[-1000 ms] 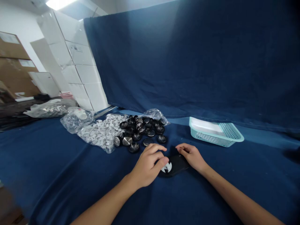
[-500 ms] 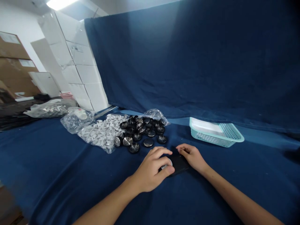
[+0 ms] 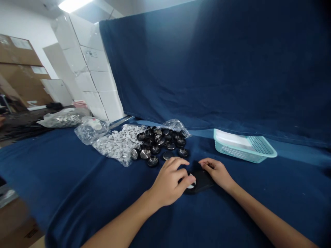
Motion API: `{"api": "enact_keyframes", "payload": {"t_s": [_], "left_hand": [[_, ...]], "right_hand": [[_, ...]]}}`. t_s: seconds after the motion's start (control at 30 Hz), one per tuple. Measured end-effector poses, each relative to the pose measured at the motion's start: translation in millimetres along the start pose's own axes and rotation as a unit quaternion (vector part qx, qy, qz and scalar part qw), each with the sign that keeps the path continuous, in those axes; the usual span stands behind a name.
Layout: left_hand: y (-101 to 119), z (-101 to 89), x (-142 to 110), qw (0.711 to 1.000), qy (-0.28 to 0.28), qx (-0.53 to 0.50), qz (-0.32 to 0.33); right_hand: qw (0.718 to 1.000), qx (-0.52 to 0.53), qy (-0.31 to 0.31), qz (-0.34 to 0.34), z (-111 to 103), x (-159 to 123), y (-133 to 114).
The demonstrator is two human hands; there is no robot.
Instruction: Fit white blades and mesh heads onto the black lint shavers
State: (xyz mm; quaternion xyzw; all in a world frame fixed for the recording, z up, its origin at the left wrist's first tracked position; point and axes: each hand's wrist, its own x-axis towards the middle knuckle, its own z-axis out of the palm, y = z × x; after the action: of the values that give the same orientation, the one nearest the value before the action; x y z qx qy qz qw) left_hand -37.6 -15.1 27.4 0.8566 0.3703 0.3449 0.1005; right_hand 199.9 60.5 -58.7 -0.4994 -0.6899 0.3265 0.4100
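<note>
A flat black piece (image 3: 204, 181) lies on the cloth between my hands. At its left end is a round black piece with a white disc (image 3: 192, 185) showing in it. My left hand (image 3: 172, 181) curls over this round piece, its thumb and index finger against it and the other fingers raised. My right hand (image 3: 216, 173) rests at the far right edge of the flat black piece, fingertips pinched together; whatever they hold is too small to make out. Just beyond my left hand lies a pile of round black caps (image 3: 157, 141) with shiny patterned faces.
Many small light-grey parts (image 3: 120, 143) lie on clear plastic left of the caps. A turquoise basket (image 3: 243, 153) with something white inside stands at the back right. Plastic bags (image 3: 91, 129) lie at the left. A blue curtain (image 3: 207, 69) hangs behind.
The view has swung slightly left, so everything sits further right. My left thumb and fingers have shifted over the round piece, showing more of its white disc. My right hand keeps its pinch.
</note>
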Motion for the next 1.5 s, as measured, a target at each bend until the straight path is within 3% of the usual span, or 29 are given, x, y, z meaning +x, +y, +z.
{"api": "enact_keyframes", "payload": {"t_s": [0.17, 0.33, 0.63, 0.87, 1.13, 1.37, 1.5], "left_hand": [[6.2, 4.0, -3.5, 0.997, -0.038, -0.023, 0.062], [4.0, 3.3, -4.2, 0.997, -0.069, 0.003, 0.031], [3.7, 0.7, -3.8, 0.999, 0.018, 0.038, -0.028], [6.4, 5.5, -4.7, 1.0, -0.011, -0.02, 0.011], [3.4, 2.9, -2.5, 0.999, 0.01, -0.034, -0.03], [7.2, 2.0, -6.7, 0.996, -0.057, -0.041, 0.057], [5.6, 1.7, -6.6, 0.997, -0.071, -0.012, 0.042]], "right_hand": [[1.0, 0.006, -0.009, -0.003, -0.2, -1.0, 0.9], [1.0, 0.005, -0.006, -0.002, 0.6, -0.7, 3.8], [1.0, -0.009, 0.005, -0.001, 1.6, -2.2, 2.1], [1.0, -0.021, 0.004, -0.015, 1.1, -2.6, -5.1], [1.0, -0.024, -0.005, -0.017, 1.5, -2.0, -4.0], [0.999, -0.023, -0.022, -0.022, 0.6, -2.1, -4.8], [0.999, -0.026, -0.021, -0.019, 0.8, -2.1, -4.8]]}}
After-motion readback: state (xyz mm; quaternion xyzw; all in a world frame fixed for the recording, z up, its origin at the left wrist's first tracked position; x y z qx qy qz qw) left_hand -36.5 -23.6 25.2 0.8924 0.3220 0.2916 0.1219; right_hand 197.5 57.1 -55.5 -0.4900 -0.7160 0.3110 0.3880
